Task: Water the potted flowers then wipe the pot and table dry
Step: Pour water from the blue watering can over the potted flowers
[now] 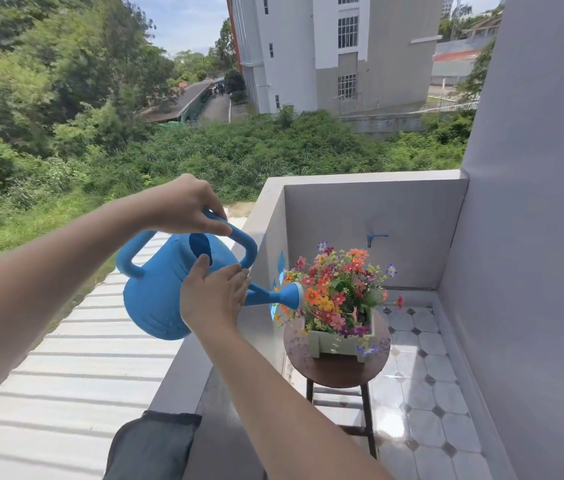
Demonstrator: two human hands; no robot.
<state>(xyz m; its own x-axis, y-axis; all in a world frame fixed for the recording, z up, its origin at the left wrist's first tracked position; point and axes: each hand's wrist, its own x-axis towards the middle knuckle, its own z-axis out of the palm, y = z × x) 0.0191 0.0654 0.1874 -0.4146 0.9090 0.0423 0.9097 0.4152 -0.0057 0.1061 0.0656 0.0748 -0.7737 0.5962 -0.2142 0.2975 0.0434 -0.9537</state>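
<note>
Tipping the rigid blue watering can (156, 299), probably heavy and sloshing with water, the left grip (187, 206) clenches its top handle while the right grip (216, 294) steadies it open-fingered by the spout, just beside the potted flowers (339, 289) on the round table (336, 372).

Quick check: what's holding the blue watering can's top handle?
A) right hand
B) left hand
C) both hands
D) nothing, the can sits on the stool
B: the left hand grips the top handle of the watering can, while the right hand only rests against the can's side near the base of the spout.
</note>
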